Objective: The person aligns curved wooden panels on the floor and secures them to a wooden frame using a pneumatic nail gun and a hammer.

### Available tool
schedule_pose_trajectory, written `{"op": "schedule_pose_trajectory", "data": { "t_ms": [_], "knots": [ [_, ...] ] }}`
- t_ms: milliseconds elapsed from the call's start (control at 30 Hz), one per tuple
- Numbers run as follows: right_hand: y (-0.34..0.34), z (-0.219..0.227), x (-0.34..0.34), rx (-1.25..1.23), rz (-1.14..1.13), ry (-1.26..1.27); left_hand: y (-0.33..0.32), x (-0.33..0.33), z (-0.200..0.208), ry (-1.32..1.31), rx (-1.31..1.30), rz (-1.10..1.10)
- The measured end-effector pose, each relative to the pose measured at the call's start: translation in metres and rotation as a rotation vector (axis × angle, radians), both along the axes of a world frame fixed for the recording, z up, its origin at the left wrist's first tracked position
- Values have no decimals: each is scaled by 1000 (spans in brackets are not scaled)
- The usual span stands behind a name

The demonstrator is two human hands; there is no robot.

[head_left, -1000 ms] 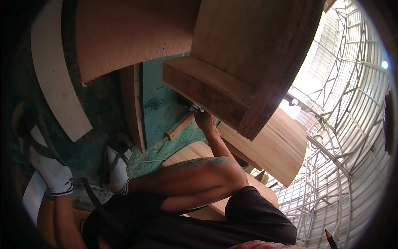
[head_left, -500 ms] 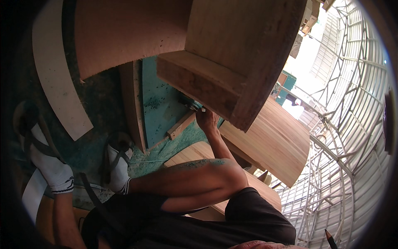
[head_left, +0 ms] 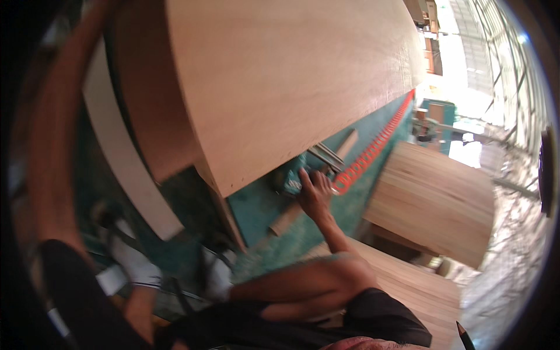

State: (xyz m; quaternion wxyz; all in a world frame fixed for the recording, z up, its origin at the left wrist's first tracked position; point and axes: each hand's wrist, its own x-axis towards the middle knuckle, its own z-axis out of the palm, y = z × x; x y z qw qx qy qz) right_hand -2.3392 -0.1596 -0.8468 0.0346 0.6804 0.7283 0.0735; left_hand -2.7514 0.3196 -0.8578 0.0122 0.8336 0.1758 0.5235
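Note:
My right hand [head_left: 316, 189] is closed on a teal nail gun [head_left: 290, 177] with silver metal parts, which lies low on the teal surface. A red coiled air hose [head_left: 373, 153] runs from beside the hand up to the right. Above the tool rises a large pale wooden panel [head_left: 286, 87], tilted, its lower edge just over the gun. My left arm is lifted along the left side, blurred, and its hand is out of the picture at the top. A wooden strip [head_left: 286, 219] lies beside the tool.
Right of my hand stands a wood-grained board [head_left: 434, 195], with another board [head_left: 411, 277] nearer me. A long pale strip [head_left: 131, 154] lies on the left by my feet. A second wooden strip [head_left: 348, 144] lies beyond the gun. A pencil [head_left: 464, 336] shows at lower right.
The wooden piece has turned: its inner ledge showed before, and a broad smooth face does now. My left arm has come up into view. The nail gun and red hose show more plainly.

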Motion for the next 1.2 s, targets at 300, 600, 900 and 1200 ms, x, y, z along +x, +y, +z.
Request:
{"op": "schedule_pose_trajectory", "data": {
  "t_ms": [300,600,900,1200],
  "knots": [
    [5,17,-6,89,-4,16,-39,41,111,81,-138,123],
    [7,16,-8,112,-43,-11,-251,77,89,-858,-830,186],
    [1,21,-5,144,-60,89,-275,150,17,-1052,-712,439],
    [12,33,-31,524,-264,611,-282,113,74,-551,-610,379]
  ]
}}
